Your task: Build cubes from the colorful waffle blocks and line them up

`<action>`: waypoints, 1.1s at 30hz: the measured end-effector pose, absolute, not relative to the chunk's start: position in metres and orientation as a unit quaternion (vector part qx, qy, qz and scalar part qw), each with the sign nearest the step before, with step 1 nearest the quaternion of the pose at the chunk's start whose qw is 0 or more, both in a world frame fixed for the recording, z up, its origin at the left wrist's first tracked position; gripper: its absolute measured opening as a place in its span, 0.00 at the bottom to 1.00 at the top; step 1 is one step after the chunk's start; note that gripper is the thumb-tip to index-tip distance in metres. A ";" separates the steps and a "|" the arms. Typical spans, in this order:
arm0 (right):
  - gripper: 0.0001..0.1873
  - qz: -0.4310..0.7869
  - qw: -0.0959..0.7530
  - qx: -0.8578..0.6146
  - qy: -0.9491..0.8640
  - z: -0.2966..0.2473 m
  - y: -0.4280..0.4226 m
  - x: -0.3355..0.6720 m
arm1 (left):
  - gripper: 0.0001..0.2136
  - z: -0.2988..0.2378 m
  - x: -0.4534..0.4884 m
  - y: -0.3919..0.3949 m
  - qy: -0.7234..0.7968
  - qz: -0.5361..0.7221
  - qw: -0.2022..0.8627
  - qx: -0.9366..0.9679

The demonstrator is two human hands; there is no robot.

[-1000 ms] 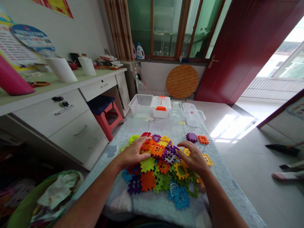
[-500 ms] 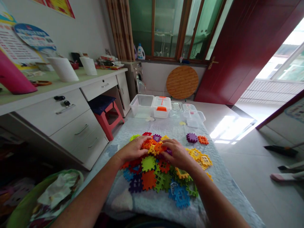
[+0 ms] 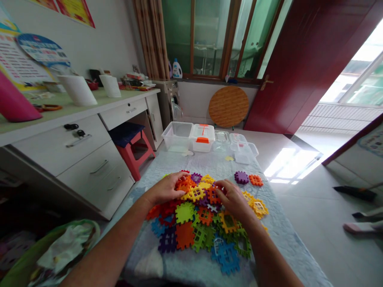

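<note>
A heap of flat plastic interlocking tiles [image 3: 203,227] in many colours lies on a pale blue quilted cloth [image 3: 209,163]. My left hand [image 3: 166,189] rests on the heap's far left side, fingers curled onto an orange tile [image 3: 183,184]. My right hand [image 3: 233,199] is over the middle of the heap, fingers bent and pinching at a red-orange tile [image 3: 213,195] beside a yellow tile [image 3: 196,194]. A purple tile [image 3: 241,177] and an orange tile [image 3: 256,180] lie apart at the far right.
Clear plastic boxes [image 3: 177,136] and one with an orange latch [image 3: 203,137] stand at the cloth's far end. A white desk with drawers [image 3: 89,139] and a red stool [image 3: 131,145] are on the left. A green bag [image 3: 60,251] sits lower left. Tiled floor is to the right.
My right hand moved left from the heap's right side onto its middle and closed on a tile. My left hand stayed on the orange tiles, shifting slightly. The view tilted a little.
</note>
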State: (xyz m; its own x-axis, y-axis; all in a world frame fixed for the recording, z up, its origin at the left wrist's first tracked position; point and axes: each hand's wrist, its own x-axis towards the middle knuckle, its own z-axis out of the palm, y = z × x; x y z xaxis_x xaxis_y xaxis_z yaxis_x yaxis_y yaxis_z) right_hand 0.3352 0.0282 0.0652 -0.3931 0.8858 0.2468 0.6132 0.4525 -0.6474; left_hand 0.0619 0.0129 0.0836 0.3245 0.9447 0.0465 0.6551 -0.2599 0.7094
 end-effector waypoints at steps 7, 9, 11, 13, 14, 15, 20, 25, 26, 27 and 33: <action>0.24 0.247 0.249 -0.411 -0.842 0.063 0.026 0.353 | 0.29 0.089 0.067 0.007 0.543 0.265 0.227 0.764; 0.26 0.251 0.242 -0.405 -0.845 0.061 0.026 0.356 | 0.29 0.093 0.071 0.004 0.536 0.277 0.218 0.767; 0.27 0.253 0.243 -0.402 -0.846 0.060 0.026 0.356 | 0.28 0.097 0.078 0.003 0.526 0.282 0.207 0.775; 0.26 0.253 0.251 -0.401 -0.844 0.058 0.026 0.356 | 0.28 0.099 0.088 0.001 0.512 0.274 0.190 0.791; 0.25 0.253 0.257 -0.403 -0.841 0.058 0.027 0.357 | 0.28 0.099 0.093 0.001 0.504 0.267 0.181 0.801; 0.24 0.252 0.266 -0.408 -0.836 0.057 0.027 0.358 | 0.28 0.099 0.099 0.001 0.496 0.260 0.174 0.810; 0.23 0.261 0.293 -0.431 -0.813 0.059 0.029 0.362 | 0.29 0.090 0.109 0.002 0.478 0.273 0.166 0.818; 0.22 0.273 0.285 -0.400 -0.827 0.074 0.027 0.350 | 0.20 0.077 0.070 0.009 0.573 0.363 0.161 0.717; 0.23 0.273 0.282 -0.392 -0.832 0.078 0.026 0.344 | 0.19 0.072 0.058 0.011 0.600 0.375 0.156 0.689; 0.23 0.270 0.278 -0.385 -0.837 0.082 0.026 0.339 | 0.20 0.066 0.045 0.013 0.625 0.382 0.153 0.664; 0.22 0.225 0.220 -0.379 -0.870 0.087 0.030 0.310 | 0.24 0.016 -0.011 0.023 0.671 0.461 0.237 0.530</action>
